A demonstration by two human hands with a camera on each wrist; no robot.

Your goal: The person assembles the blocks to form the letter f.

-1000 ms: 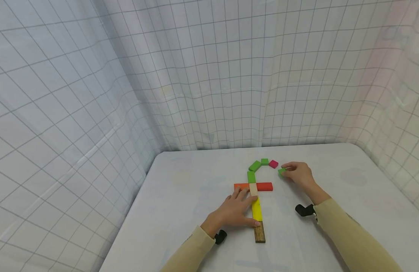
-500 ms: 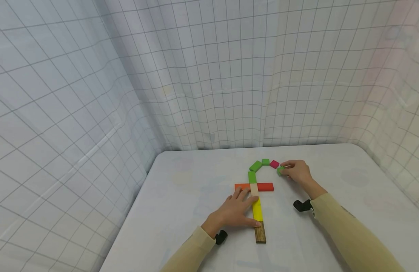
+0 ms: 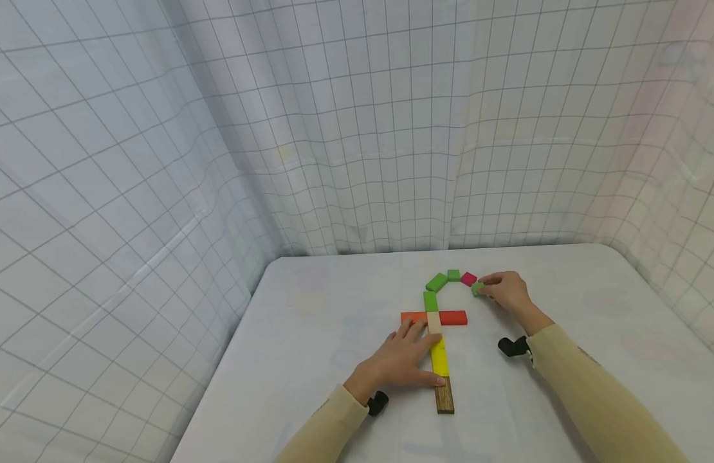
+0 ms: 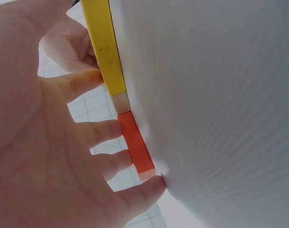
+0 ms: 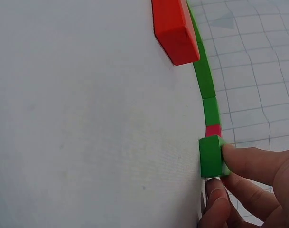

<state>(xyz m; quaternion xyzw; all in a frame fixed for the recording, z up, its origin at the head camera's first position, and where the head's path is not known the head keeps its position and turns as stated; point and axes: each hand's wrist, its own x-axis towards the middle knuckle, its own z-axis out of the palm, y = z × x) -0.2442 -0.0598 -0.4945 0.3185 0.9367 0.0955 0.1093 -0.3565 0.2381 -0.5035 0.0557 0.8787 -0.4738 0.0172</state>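
My right hand (image 3: pixel 507 292) pinches a small green block (image 5: pixel 210 156) between thumb and fingers, right beside the pink block (image 3: pixel 468 278). That pink one ends a curve of green blocks (image 3: pixel 436 282) rising from the top of a straight column. The column runs from a cream block (image 3: pixel 433 321) through a yellow block (image 3: pixel 439 361) to a dark brown block (image 3: pixel 444 400). An orange block (image 4: pixel 135 142) and a red block (image 3: pixel 453 317) form a crossbar. With fingers spread, my left hand (image 3: pixel 394 359) rests along the column's left side, fingertips on the orange and yellow blocks, thumb at the brown one.
All the blocks lie on a white-covered table (image 3: pixel 311 347), whose back edge runs just beyond the green curve. Grid-patterned white curtains (image 3: pixel 357 128) hang behind and on both sides. A small black device (image 3: pixel 512 347) sits at each wrist.
My right hand has shifted slightly left with the green block, closing the gap to the pink block. The left hand has stayed in place on the column.
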